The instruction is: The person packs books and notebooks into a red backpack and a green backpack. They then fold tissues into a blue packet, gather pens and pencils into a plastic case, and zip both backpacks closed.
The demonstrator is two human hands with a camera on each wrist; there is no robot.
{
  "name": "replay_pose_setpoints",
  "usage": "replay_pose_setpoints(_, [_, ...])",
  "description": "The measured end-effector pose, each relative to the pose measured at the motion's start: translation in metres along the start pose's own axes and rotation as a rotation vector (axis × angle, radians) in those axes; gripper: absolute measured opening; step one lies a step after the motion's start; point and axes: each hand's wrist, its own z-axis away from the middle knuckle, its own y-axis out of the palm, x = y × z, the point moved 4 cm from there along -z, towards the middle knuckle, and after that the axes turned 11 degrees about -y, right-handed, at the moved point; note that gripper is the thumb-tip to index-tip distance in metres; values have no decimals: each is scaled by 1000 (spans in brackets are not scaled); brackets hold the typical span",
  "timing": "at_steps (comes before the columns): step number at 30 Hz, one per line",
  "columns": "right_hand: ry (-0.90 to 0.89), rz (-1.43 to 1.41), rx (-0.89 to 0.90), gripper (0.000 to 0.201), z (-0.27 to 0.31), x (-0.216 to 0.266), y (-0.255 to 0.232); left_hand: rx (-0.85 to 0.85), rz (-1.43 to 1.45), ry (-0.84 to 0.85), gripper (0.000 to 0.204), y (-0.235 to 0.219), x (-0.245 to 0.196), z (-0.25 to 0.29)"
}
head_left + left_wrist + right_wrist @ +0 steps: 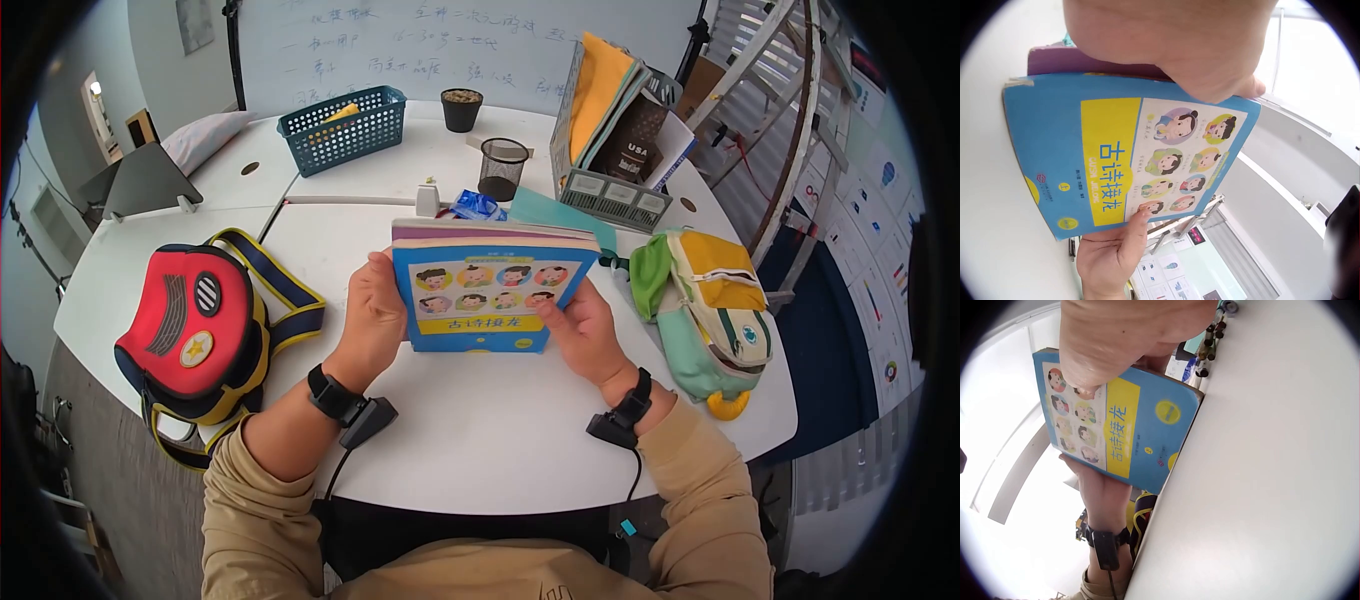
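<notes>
A blue children's book (490, 298) with a yellow band and rows of cartoon faces stands upright over the white table (480, 430). Behind its cover, a purple-covered book (490, 231) shows along the top, so more than one is held together. My left hand (372, 312) grips the left side edge. From the right side, my right hand (588, 335) holds the books with its thumb on the front cover; its other fingers are mostly hidden behind. In the right wrist view, the lower edge of the blue book (1147, 434) is right at the tabletop.
A red backpack (205, 330) lies on the left, a green and yellow bag (715, 310) on the right. Farther back are a teal basket (345, 135), a potted plant (461, 112), a mesh pen cup (502, 170), a blue packet (478, 206) and a file holder (615, 200).
</notes>
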Motion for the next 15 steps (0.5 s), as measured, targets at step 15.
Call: replay_pose_setpoints(15, [84, 88, 108, 52, 6, -9, 4, 199, 196, 93, 99, 24, 18, 16])
